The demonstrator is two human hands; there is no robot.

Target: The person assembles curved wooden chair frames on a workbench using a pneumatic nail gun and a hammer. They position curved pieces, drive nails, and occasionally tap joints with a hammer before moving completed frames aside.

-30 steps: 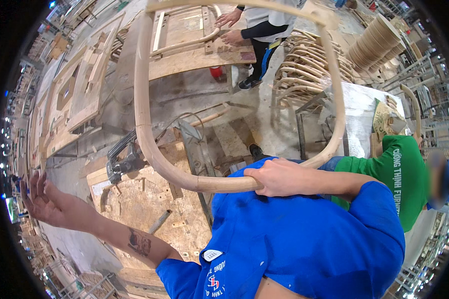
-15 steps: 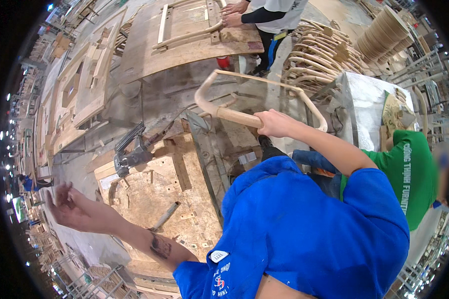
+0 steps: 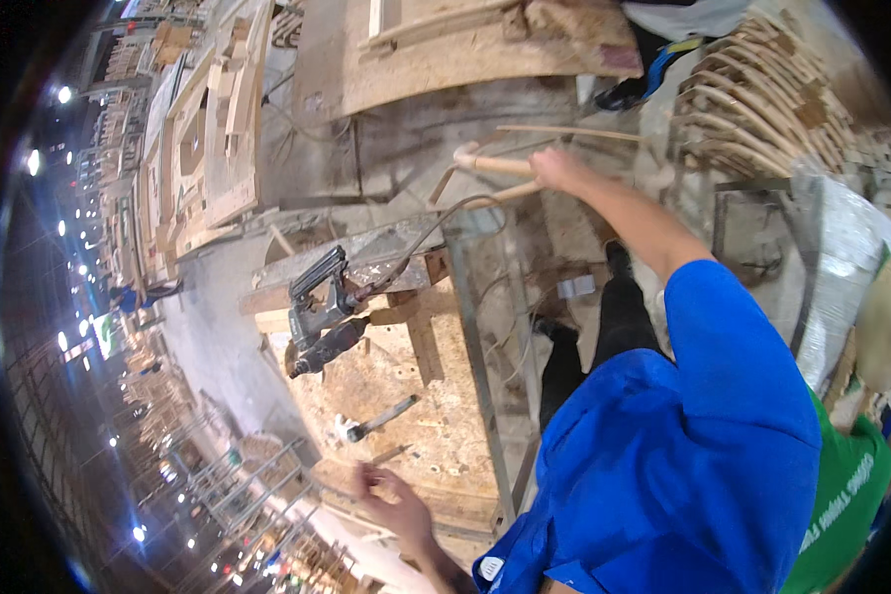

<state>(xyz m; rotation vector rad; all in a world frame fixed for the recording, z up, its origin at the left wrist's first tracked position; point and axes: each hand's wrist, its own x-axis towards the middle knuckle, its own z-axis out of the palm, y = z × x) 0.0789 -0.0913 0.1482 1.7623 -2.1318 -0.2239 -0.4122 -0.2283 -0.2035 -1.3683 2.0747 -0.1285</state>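
My right hand is closed round a bent wooden frame piece with rounded corners. It holds the piece out beyond the workbench's far right corner, above the floor; motion blurs part of it. My left hand is empty with its fingers apart, by the near edge of the wooden workbench. Closest to that hand lies a hammer with a dark handle. A nail gun and a black power tool rest at the bench's far left.
An air hose runs from the nail gun past the bench. Ahead stands another wooden table with frame parts on it. Curved wooden pieces are stacked at the far right, near a plastic-wrapped block. A person in green is close on my right.
My right hand has carried the bent frame piece away, farther from my body. My left hand has swung down and inward to the bench's near edge. The whole view has turned.
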